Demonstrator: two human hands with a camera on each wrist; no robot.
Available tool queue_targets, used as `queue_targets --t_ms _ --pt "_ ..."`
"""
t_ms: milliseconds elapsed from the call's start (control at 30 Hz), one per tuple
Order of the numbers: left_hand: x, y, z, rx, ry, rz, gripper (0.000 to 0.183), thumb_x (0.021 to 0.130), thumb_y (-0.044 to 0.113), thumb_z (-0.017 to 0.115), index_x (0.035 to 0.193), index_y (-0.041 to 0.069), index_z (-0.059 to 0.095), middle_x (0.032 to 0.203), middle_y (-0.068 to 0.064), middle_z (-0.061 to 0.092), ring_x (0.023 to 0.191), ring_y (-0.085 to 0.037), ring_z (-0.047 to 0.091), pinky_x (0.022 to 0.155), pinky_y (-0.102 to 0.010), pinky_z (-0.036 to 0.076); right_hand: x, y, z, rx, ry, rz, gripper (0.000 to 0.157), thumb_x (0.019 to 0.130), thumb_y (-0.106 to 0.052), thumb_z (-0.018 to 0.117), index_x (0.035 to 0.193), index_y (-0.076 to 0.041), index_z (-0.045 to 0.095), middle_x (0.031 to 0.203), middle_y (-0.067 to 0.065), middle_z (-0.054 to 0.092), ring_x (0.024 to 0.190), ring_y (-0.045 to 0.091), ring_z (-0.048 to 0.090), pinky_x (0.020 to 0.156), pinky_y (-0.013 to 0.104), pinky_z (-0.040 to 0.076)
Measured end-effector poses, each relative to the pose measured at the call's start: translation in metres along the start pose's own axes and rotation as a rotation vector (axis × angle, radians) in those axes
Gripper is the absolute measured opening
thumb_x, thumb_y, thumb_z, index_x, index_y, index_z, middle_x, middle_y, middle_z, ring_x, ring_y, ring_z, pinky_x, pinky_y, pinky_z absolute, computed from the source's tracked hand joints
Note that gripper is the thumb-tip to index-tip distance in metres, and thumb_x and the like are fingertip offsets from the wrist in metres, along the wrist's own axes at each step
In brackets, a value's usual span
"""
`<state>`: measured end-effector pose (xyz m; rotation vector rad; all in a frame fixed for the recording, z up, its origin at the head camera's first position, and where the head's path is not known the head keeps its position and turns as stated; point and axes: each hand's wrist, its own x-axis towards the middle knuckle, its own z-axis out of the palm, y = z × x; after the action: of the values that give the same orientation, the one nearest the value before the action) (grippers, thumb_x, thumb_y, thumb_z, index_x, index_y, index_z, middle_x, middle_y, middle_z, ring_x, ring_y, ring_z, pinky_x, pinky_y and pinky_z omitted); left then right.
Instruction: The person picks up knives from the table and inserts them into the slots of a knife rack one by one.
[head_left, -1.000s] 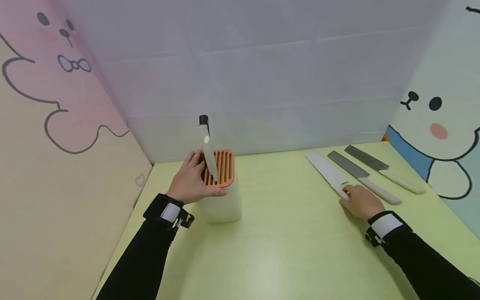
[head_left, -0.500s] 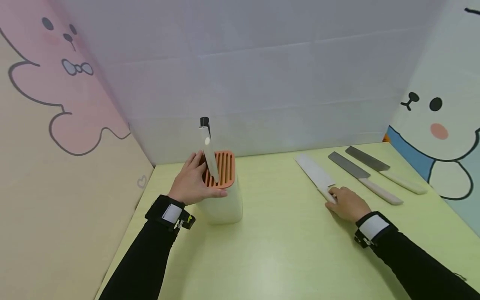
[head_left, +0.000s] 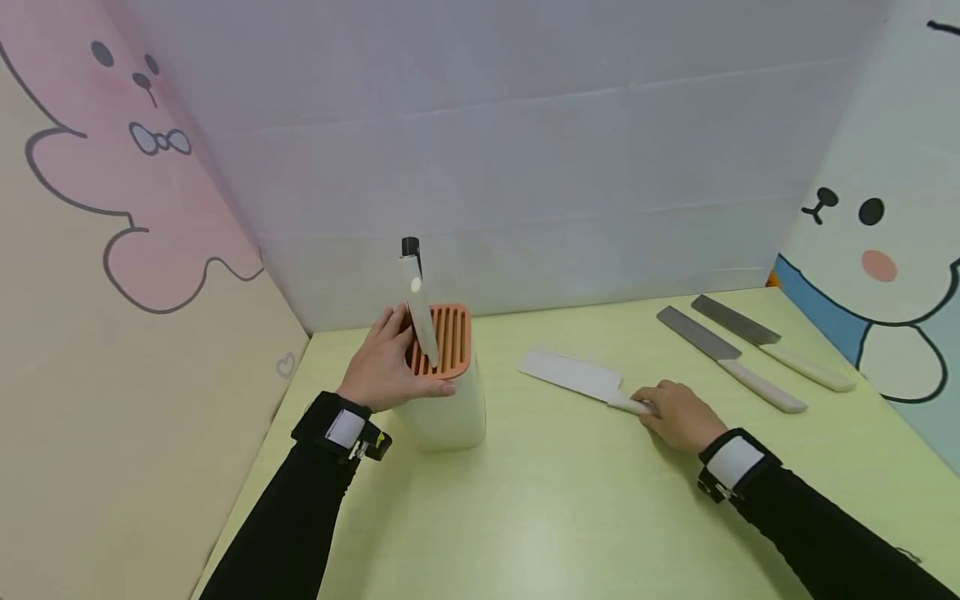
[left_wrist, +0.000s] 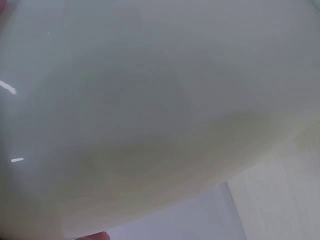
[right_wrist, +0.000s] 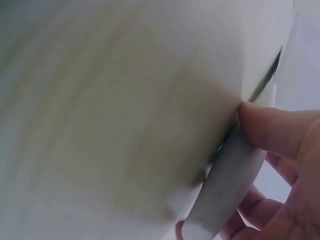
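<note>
My left hand [head_left: 385, 364] grips the upper part of a pale knife block [head_left: 442, 421] with a slotted orange top, thumb across the front. Out of the slots, leaning, rises a white handle [head_left: 422, 321] with a black-tipped piece [head_left: 410, 247] behind it. In the left wrist view the block's smooth wall [left_wrist: 150, 125] fills most of the frame. Right of the block, my right hand [head_left: 681, 417] pinches the white handle of a cleaver [head_left: 570, 373], its broad blade pointing left, low over the table. In the right wrist view the thumb [right_wrist: 275, 130] presses the cleaver handle [right_wrist: 230, 170].
Two more knives lie on the right: a grey-bladed knife [head_left: 727, 358] and another grey-bladed knife [head_left: 772, 342] beyond it, both with pale handles. The yellow-green table [head_left: 525, 517] meets a pale back wall [head_left: 525, 192] and printed side panels.
My right hand has moved left, bringing the cleaver away from the other two knives and turning its blade to point more to the left. The left hand stays on the knife block.
</note>
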<state>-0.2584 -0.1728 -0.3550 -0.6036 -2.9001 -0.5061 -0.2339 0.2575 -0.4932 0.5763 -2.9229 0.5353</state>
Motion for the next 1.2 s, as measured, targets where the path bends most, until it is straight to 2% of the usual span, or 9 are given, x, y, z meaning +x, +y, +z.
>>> queue_targets --t_ms 267,433,500,667,767,1067,1200 --pt "-0.002 -0.002 0.002 -0.004 0.006 0.002 0.122 0.055 0.080 0.060 0.144 0.002 0.029 0.153 -0.018 0.017 0.140 -0.033 0.006 0.112 -0.049 0.019 -0.001 -0.004 -0.002 -0.005 0.025 -0.023 0.026 0.079 -0.003 0.066 0.105 -0.006 0.070 0.085 0.010 0.059 0.072 0.024 0.054 0.052 0.035 0.048" --pt "-0.003 -0.002 0.002 -0.005 0.005 0.001 0.122 0.055 0.081 0.060 0.143 0.002 0.030 0.153 -0.018 0.016 0.140 -0.034 0.007 0.112 -0.050 0.019 0.001 -0.003 -0.001 -0.005 0.056 -0.066 0.028 0.077 0.001 0.066 0.104 -0.003 0.070 0.084 0.013 0.060 0.073 0.027 0.056 0.058 0.039 0.051" --pt "-0.003 -0.002 0.003 -0.003 0.004 -0.002 0.122 0.055 0.081 0.061 0.143 0.003 0.030 0.153 -0.018 0.017 0.140 -0.034 0.007 0.112 -0.050 0.020 0.001 -0.001 -0.001 0.001 0.040 -0.067 0.028 0.077 0.000 0.066 0.105 -0.002 0.068 0.086 0.014 0.060 0.075 0.028 0.056 0.061 0.041 0.051" --pt "-0.002 0.000 0.002 -0.011 0.000 -0.007 0.123 0.054 0.082 0.060 0.143 0.003 0.030 0.153 -0.017 0.016 0.140 -0.033 0.006 0.111 -0.050 0.021 -0.002 0.013 -0.007 0.009 -0.041 0.012 0.038 0.077 -0.011 0.070 0.112 0.000 0.062 0.096 0.017 0.060 0.085 0.033 0.056 0.070 0.047 0.050" --pt "-0.002 0.002 0.001 -0.013 -0.008 -0.014 0.124 0.053 0.083 0.058 0.144 0.004 0.030 0.154 -0.017 0.015 0.140 -0.033 0.005 0.111 -0.050 0.021 -0.004 0.025 -0.012 0.000 -0.058 0.040 0.038 0.076 -0.015 0.072 0.110 0.000 0.063 0.096 0.016 0.061 0.087 0.032 0.056 0.072 0.048 0.050" --pt "-0.001 0.002 -0.001 0.003 -0.013 -0.013 0.124 0.054 0.084 0.056 0.144 0.004 0.028 0.154 -0.017 0.014 0.140 -0.032 0.004 0.111 -0.050 0.020 -0.005 0.045 -0.017 0.007 -0.073 -0.007 0.033 0.075 -0.021 0.074 0.104 -0.007 0.069 0.090 0.006 0.060 0.079 0.021 0.052 0.065 0.037 0.046" --pt "-0.002 0.003 -0.003 0.002 -0.016 -0.016 0.124 0.054 0.083 0.057 0.144 0.002 0.029 0.154 -0.017 0.014 0.140 -0.033 0.005 0.111 -0.051 0.020 -0.006 0.047 -0.020 0.042 -0.085 -0.025 0.035 0.075 -0.023 0.074 0.105 -0.007 0.068 0.091 0.005 0.061 0.080 0.020 0.054 0.067 0.038 0.047"
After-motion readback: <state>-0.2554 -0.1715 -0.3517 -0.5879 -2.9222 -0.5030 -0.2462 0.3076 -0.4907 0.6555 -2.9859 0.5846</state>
